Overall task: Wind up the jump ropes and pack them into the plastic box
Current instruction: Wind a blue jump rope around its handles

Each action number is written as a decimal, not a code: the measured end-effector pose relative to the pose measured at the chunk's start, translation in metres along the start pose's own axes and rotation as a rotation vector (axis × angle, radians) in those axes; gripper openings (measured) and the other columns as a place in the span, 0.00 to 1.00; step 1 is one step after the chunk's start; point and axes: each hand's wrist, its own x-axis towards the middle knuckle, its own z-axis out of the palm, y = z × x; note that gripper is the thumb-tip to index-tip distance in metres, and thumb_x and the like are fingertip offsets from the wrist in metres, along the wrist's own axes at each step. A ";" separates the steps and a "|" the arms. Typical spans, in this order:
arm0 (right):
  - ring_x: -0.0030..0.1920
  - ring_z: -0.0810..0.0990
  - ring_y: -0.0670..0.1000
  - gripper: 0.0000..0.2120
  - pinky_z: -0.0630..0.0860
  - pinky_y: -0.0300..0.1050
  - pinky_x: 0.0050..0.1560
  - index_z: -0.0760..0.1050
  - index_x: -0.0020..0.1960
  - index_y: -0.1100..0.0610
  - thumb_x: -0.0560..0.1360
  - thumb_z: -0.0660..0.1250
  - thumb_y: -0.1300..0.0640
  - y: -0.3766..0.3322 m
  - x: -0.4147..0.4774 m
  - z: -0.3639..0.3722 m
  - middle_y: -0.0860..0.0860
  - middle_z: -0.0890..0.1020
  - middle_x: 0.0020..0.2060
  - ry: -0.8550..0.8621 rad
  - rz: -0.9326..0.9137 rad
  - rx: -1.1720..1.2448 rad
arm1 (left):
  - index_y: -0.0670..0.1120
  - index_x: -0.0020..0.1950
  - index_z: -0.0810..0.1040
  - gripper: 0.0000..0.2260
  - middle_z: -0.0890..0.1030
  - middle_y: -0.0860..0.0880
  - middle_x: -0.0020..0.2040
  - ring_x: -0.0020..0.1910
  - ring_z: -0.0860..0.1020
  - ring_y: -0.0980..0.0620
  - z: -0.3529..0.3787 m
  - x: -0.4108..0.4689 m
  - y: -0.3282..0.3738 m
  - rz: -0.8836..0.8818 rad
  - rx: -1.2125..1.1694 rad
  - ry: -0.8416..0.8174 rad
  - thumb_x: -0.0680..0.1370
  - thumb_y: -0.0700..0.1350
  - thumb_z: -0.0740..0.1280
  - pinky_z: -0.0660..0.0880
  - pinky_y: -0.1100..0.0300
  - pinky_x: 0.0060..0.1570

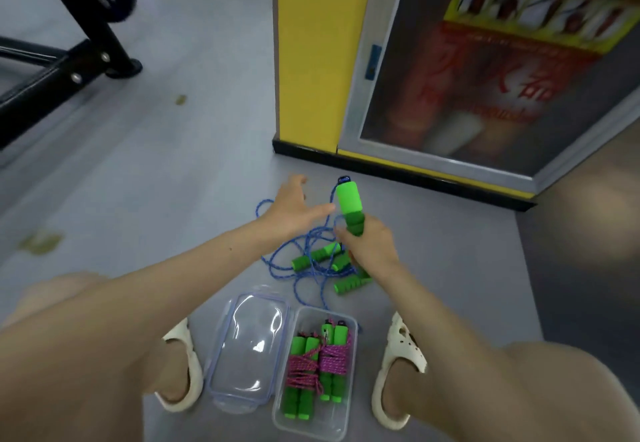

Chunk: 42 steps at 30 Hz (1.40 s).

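My right hand point(370, 244) grips a green jump-rope handle point(349, 201) that points up and away from me. Its blue rope point(304, 268) trails down into a loose tangle on the floor, where three more green handles point(317, 256) lie among the loops. My left hand point(294, 208) hovers open just left of the raised handle, fingers spread above the rope. Near my feet stands the clear plastic box point(349, 324), holding two jump ropes with green handles wound in pink rope point(318, 369).
The box's clear lid point(249, 348) lies flat on the floor to its left. My feet in white sandals point(401, 365) flank the box and lid. A yellow pillar and a framed cabinet point(450, 95) stand ahead; black gym equipment point(69, 71) is at far left.
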 end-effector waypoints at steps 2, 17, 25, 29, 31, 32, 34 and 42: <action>0.45 0.80 0.58 0.14 0.73 0.48 0.43 0.72 0.47 0.56 0.72 0.70 0.48 -0.014 -0.008 -0.009 0.57 0.81 0.42 0.001 -0.015 0.047 | 0.43 0.64 0.72 0.22 0.77 0.44 0.60 0.59 0.76 0.47 0.000 -0.009 0.000 -0.129 -0.098 -0.103 0.77 0.57 0.65 0.69 0.56 0.52; 0.53 0.75 0.49 0.21 0.69 0.39 0.48 0.74 0.65 0.56 0.73 0.62 0.68 -0.043 0.009 -0.040 0.53 0.77 0.55 -0.155 0.070 0.315 | 0.44 0.50 0.75 0.04 0.77 0.46 0.38 0.25 0.74 0.54 -0.024 -0.013 0.005 -0.232 -0.504 -0.262 0.77 0.41 0.68 0.71 0.65 0.25; 0.59 0.74 0.49 0.14 0.69 0.40 0.54 0.75 0.60 0.58 0.76 0.64 0.65 -0.048 0.028 -0.011 0.53 0.78 0.57 -0.277 0.030 0.474 | 0.43 0.43 0.77 0.05 0.72 0.50 0.29 0.21 0.66 0.57 -0.017 -0.006 -0.003 -0.377 -0.603 -0.487 0.74 0.44 0.69 0.63 0.67 0.20; 0.41 0.79 0.46 0.06 0.74 0.46 0.50 0.75 0.50 0.61 0.74 0.64 0.66 -0.044 0.028 -0.005 0.50 0.81 0.37 -0.293 0.023 0.586 | 0.38 0.39 0.78 0.05 0.74 0.47 0.28 0.17 0.63 0.60 -0.017 -0.009 0.001 -0.415 -0.765 -0.671 0.68 0.38 0.64 0.61 0.70 0.17; 0.36 0.79 0.47 0.05 0.75 0.45 0.46 0.76 0.51 0.61 0.77 0.62 0.63 -0.041 0.025 -0.002 0.51 0.81 0.33 -0.284 0.020 0.631 | 0.37 0.37 0.80 0.10 0.74 0.45 0.26 0.15 0.62 0.60 -0.018 -0.008 0.001 -0.397 -0.874 -0.691 0.67 0.37 0.60 0.60 0.70 0.15; 0.37 0.79 0.49 0.05 0.76 0.44 0.45 0.77 0.49 0.60 0.79 0.62 0.61 -0.040 0.023 -0.001 0.52 0.81 0.34 -0.273 0.017 0.655 | 0.36 0.36 0.81 0.12 0.73 0.45 0.26 0.14 0.61 0.60 -0.018 -0.008 0.001 -0.381 -0.927 -0.681 0.66 0.37 0.58 0.60 0.70 0.15; 0.37 0.80 0.50 0.10 0.78 0.45 0.43 0.79 0.42 0.55 0.80 0.61 0.58 -0.041 0.018 0.002 0.51 0.82 0.32 -0.265 -0.004 0.673 | 0.36 0.35 0.82 0.13 0.73 0.45 0.25 0.14 0.62 0.60 -0.018 -0.009 0.003 -0.333 -1.061 -0.649 0.64 0.37 0.58 0.61 0.70 0.14; 0.35 0.81 0.49 0.05 0.78 0.47 0.46 0.79 0.48 0.55 0.76 0.65 0.58 -0.041 0.007 0.017 0.58 0.84 0.37 -0.510 -0.223 0.217 | 0.43 0.61 0.77 0.25 0.77 0.49 0.65 0.67 0.73 0.51 -0.018 -0.002 -0.004 -0.116 -1.137 -0.289 0.65 0.38 0.58 0.65 0.59 0.66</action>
